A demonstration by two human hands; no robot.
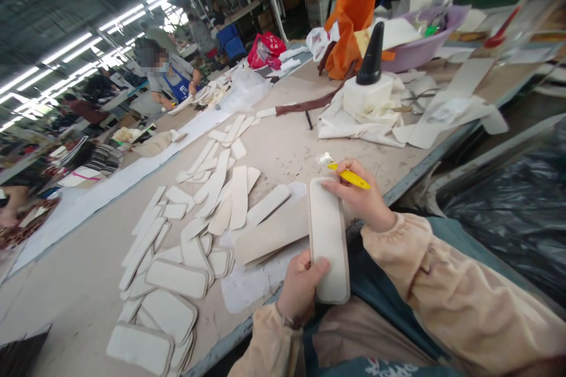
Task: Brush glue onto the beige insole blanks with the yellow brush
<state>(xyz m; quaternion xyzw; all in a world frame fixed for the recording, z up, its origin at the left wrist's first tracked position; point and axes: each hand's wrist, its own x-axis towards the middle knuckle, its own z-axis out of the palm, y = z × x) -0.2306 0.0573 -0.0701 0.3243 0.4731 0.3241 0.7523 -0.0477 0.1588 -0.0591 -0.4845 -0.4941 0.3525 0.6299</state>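
A long cream panel with rounded corners [328, 235] is held upright over the table's front edge. My left hand [303, 283] is closed on its lower left side, thumb across the face. Between the fingers of my right hand [365, 194] is a small brush with a yellow handle [354, 178]; its whitish head points left and looks clumped. The thumb of that hand also rests at the panel's top. Just left of the panel, a wide cream strip [269, 235] lies on a white sheet [234, 291].
Many loose cream pieces [177, 277] are heaped on the table at left. A white container with a black cone top [371, 91] stands behind, near an orange bag [349, 17] and a lilac basin [415, 50]. Across the table works another person [174, 76].
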